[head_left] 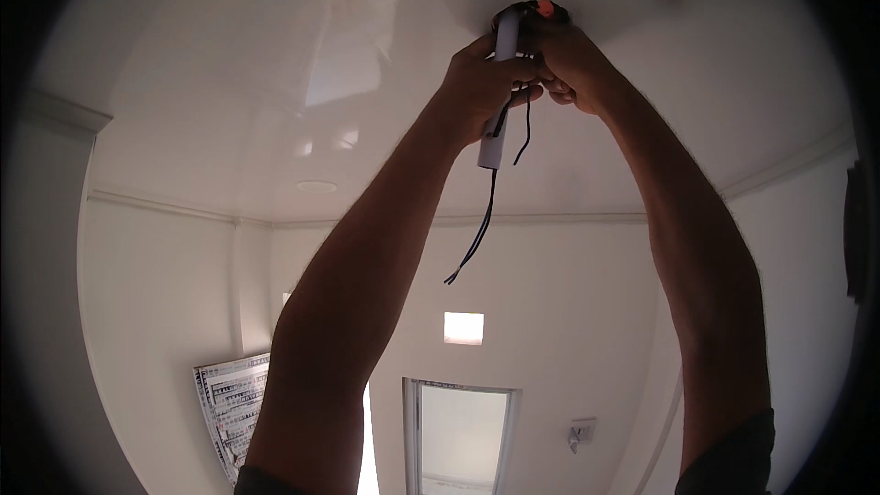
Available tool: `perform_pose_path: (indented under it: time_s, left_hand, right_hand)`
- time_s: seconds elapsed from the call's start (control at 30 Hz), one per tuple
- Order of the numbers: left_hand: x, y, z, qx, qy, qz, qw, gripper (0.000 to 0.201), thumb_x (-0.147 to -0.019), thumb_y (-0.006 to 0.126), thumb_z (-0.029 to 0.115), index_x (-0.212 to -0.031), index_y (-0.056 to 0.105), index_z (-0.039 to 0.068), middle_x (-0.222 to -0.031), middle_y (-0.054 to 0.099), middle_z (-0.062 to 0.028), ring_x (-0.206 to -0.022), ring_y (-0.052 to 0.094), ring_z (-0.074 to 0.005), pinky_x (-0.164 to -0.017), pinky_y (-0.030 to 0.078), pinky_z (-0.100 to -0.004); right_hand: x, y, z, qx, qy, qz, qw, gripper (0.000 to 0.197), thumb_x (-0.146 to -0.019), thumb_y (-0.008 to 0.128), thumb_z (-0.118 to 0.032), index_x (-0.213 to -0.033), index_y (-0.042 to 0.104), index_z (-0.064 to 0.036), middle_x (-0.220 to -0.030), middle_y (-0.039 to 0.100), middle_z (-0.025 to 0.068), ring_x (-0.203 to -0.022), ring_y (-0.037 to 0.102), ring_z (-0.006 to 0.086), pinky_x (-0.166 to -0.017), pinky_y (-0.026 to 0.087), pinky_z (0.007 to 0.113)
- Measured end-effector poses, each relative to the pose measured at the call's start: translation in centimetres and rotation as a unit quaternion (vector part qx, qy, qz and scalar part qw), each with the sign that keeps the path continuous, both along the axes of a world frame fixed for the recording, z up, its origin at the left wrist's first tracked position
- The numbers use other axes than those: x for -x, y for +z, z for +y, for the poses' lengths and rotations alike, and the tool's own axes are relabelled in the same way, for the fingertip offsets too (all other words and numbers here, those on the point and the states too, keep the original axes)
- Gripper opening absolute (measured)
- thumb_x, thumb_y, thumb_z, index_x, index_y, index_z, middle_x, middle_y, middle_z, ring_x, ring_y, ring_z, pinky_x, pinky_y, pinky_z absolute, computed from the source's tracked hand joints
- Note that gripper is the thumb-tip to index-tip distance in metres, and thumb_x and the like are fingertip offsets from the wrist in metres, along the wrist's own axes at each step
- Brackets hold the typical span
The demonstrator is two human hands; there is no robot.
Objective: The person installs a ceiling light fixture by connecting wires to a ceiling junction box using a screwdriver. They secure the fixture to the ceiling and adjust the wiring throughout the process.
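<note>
A white plastic conduit tube (pixel 490 154) slants down from a dark round hole (pixel 501 16) in the white ceiling. My left hand (pixel 472 90) is closed around the tube just below the hole. From the tube's lower end hangs a pair of dark electrical wires (pixel 484 222), their tips split apart. Another short dark wire (pixel 528 128) dangles free beside the tube. My right hand (pixel 579 62) is raised to the hole with its fingers curled in, right against the left fingers; what it grips is hidden. A small orange piece (pixel 546 8) shows at the hole's rim.
Glossy white panels (pixel 367 156) make up the ceiling, with a flat round fitting (pixel 316 186) farther off. On the far wall are a small bright square opening (pixel 464 328), a framed door or window (pixel 465 435) and a wall fixture (pixel 579 434). A printed sheet (pixel 236 408) hangs at lower left.
</note>
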State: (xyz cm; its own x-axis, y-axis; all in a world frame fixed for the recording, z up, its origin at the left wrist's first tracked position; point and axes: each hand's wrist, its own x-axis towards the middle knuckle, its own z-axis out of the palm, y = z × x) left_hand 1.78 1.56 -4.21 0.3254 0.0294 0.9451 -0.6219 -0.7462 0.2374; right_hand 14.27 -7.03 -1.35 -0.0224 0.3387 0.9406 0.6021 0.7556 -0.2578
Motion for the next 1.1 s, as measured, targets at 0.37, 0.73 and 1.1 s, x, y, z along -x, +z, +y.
perform_pose_path:
  time_s: [0.37, 0.73, 1.1]
  left_hand:
    - [-1.5, 0.4, -0.3, -0.089, 0.249, -0.108, 0.958, 0.026, -0.086, 0.063, 0.009, -0.108, 0.059, -0.003, -0.089, 0.067, -0.0107, -0.081, 0.069, -0.0203, -0.070, 0.057, -0.0359]
    - [-0.5, -1.0, -4.5, -0.092, 0.348, -0.101, 0.927, 0.052, -0.079, 0.060, -0.001, -0.125, 0.039, -0.012, -0.113, 0.060, -0.0352, -0.109, 0.065, -0.0454, -0.088, 0.058, -0.0472]
    - [-1.5, 0.2, -1.2, -0.130, 0.300, -0.161, 0.931, 0.057, -0.071, 0.068, 0.014, -0.123, 0.055, -0.005, -0.092, 0.068, -0.0179, -0.079, 0.070, -0.0257, -0.069, 0.059, -0.0387]
  right_hand:
    - [1.0, 0.0, 0.7, -0.051, -0.050, -0.026, 0.997, 0.036, -0.100, 0.053, -0.034, -0.070, 0.047, -0.0158, -0.050, 0.037, -0.0061, -0.037, 0.030, 0.0053, -0.037, 0.018, 0.026]
    - [-1.5, 1.2, 3.0, -0.024, 0.178, -0.022, 0.983, 0.015, -0.100, 0.054, -0.022, -0.090, 0.057, -0.0108, -0.062, 0.049, -0.0017, -0.040, 0.035, 0.0073, -0.037, 0.023, 0.025]
    - [-1.3, 0.7, 3.2, -0.055, 0.149, -0.036, 0.987, 0.009, -0.097, 0.058, -0.011, -0.106, 0.060, -0.0091, -0.066, 0.052, -0.0018, -0.042, 0.036, 0.0053, -0.036, 0.021, 0.024]
